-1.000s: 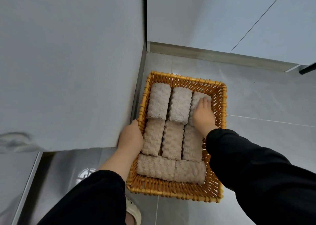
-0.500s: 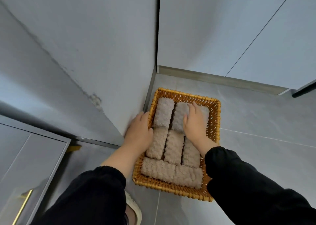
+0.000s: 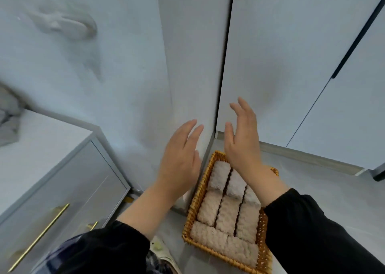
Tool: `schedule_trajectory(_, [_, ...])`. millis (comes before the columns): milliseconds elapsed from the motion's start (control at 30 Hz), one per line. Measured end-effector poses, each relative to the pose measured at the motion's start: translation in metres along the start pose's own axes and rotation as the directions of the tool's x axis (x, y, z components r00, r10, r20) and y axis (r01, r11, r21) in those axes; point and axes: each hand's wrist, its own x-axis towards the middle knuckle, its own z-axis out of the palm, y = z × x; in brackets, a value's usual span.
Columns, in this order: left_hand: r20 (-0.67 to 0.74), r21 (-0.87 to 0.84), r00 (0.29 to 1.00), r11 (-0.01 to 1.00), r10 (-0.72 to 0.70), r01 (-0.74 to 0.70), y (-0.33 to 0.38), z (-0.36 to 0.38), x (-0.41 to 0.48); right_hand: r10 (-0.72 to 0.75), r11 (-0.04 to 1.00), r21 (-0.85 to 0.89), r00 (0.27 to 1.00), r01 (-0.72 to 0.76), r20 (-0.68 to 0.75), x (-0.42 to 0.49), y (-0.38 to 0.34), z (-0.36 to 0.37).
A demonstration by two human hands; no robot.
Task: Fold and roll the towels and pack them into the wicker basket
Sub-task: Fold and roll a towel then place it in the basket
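Note:
A rectangular wicker basket point(image 3: 192, 211) stands on the grey floor tiles in the corner by a wall. Several beige rolled towels point(image 3: 226, 213) fill it in tight rows, with two more rolls lying crosswise at the near end. My left hand point(image 3: 180, 159) hovers above the basket's left rim, fingers straight and holding nothing. My right hand point(image 3: 242, 140) is raised over the basket's far end, fingers spread and empty. My right forearm hides part of the far right corner of the basket.
A grey cabinet with gold bar handles point(image 3: 39, 238) stands at the left, with grey cloth point(image 3: 8, 115) on its top. White wall panels point(image 3: 291, 65) rise behind the basket. A light shoe point(image 3: 162, 253) shows near the basket's left front corner.
Both hands have lifted off the basket and towels and risen toward the camera. The view has tilted up, showing more wall and the cabinet.

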Motion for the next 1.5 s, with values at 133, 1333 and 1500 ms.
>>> schedule_trajectory(133, [-0.176, 0.065, 0.984, 0.998, -0.005, 0.016, -0.001, -0.073, 0.008, -0.292, 0.946, 0.112, 0.950, 0.304, -0.110, 0.018, -0.077, -0.008])
schedule_trajectory(1333, [-0.114, 0.510, 0.133, 0.056, -0.985, 0.858, -0.228, -0.295, -0.201, -0.295, 0.917, 0.019, 0.643, 0.399, 0.707, -0.035, -0.343, 0.360])
schedule_trajectory(1500, [-0.228, 0.422, 0.223, 0.110, -0.948, 0.900, -0.235, -0.309, -0.208, -0.386, 0.892, 0.086, 0.648, 0.444, 0.657, -0.037, -0.367, 0.373])
